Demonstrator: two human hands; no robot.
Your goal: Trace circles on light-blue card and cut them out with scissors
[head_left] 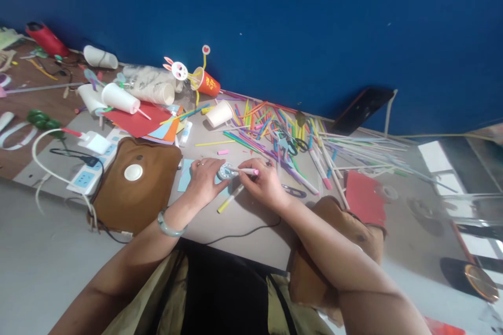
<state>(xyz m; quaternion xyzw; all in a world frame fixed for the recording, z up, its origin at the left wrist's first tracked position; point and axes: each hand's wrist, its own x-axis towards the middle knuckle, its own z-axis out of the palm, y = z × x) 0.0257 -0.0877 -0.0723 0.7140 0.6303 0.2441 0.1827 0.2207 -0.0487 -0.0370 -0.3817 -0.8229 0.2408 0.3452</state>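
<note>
Right hand grips pink-ended marker; left hand steadies 1 round disc, its pattern too small to read.

Pale green bangle, black-and-olive clothing

The wall looks smooth and painted, with a soft sheen. Matt paper makes up the red sheet, and the white cup looks like smooth paper too. The straws appear to be plastic. Brown cloth, soft and matt, lies near the power strip of smooth white plastic. The bangle is glossy.
</note>
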